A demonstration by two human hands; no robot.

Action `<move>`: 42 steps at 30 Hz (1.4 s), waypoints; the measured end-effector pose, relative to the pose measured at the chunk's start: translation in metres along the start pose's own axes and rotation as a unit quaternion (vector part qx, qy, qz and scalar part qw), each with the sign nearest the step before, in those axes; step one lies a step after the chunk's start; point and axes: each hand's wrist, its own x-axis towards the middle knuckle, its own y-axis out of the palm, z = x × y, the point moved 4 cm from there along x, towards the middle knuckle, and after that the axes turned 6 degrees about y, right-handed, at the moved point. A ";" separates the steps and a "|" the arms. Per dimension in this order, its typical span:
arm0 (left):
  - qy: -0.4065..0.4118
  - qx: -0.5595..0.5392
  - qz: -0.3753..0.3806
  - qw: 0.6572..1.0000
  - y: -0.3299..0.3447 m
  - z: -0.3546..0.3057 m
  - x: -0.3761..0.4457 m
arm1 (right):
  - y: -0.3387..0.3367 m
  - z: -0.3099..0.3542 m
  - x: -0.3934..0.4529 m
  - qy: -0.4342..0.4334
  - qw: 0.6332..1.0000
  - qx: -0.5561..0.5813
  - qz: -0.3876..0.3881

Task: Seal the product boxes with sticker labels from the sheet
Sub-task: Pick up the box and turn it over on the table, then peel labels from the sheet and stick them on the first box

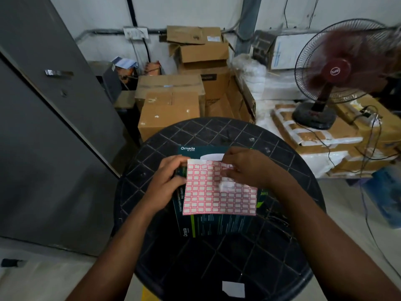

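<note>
A sheet of red-bordered white sticker labels (219,197) lies over dark green Omada product boxes (202,224) on a round black table (219,257). My left hand (168,183) holds the sheet's upper left edge with curled fingers. My right hand (246,168) is at the sheet's upper right part, its fingertips pinching a label that curls up off the sheet. A second Omada box (188,151) shows beyond the sheet, partly hidden by both hands.
A scrap of white paper (233,288) lies on the table's near edge. Cardboard boxes (169,109) are stacked behind the table. A running red fan (338,70) stands on packages at the right. A grey metal cabinet (43,127) fills the left.
</note>
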 end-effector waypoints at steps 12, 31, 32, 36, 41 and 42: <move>-0.111 -0.024 -0.047 0.992 0.015 -0.012 0.007 | 0.009 0.000 -0.007 0.006 0.990 0.129 0.058; -0.100 -0.108 0.000 0.989 0.005 -0.034 -0.005 | 0.006 0.001 -0.020 0.035 0.904 0.424 0.030; -0.092 -0.103 0.004 0.990 0.004 -0.038 -0.005 | 0.004 0.002 -0.021 0.032 0.903 0.427 0.031; -0.054 -0.072 0.005 0.996 0.001 -0.044 -0.004 | 0.002 0.003 -0.024 0.019 0.910 0.413 0.010; -0.056 -0.052 0.028 0.997 0.000 -0.057 -0.007 | -0.001 0.005 -0.029 -0.009 0.899 0.437 0.016; -0.061 -0.061 0.028 0.996 0.002 -0.061 -0.008 | -0.002 0.006 -0.030 -0.015 0.898 0.439 0.022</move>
